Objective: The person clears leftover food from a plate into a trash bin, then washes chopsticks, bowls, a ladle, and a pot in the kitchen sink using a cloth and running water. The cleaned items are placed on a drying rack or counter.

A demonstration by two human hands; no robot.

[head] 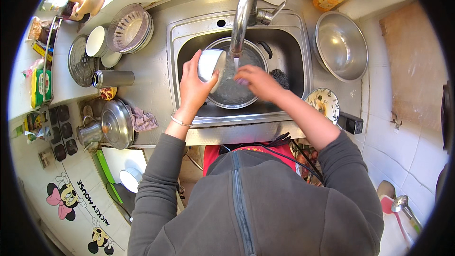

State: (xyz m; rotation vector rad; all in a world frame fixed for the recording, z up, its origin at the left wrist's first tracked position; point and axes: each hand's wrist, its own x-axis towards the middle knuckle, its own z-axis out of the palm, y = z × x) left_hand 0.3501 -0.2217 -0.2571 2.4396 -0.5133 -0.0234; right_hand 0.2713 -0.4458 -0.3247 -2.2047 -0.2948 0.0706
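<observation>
My left hand (pixel 196 82) grips a white bowl (pixel 210 64) by its side, tilted over a metal pot (pixel 265 74) in the sink. From the tap (pixel 245 17) a thin stream of water (pixel 236 63) runs down beside the bowl. My right hand (pixel 256 81) is near this stream, above the pot, with its fingers bent and blurred. A purplish patch shows under those fingers; whether they hold anything is unclear. Water (pixel 236 90) stands in the pot, whose black handle (pixel 265 49) points to the back right. A dark scouring pad (pixel 280 78) lies to its right.
Right of the sink (pixel 308 57) are a large steel basin (pixel 343 48) and a patterned plate (pixel 328 101). On the left stand stacked bowls and a basket (pixel 128 30), a metal flask (pixel 117 79) lying down, a pot lid (pixel 115 124) and a crumpled cloth (pixel 144 118).
</observation>
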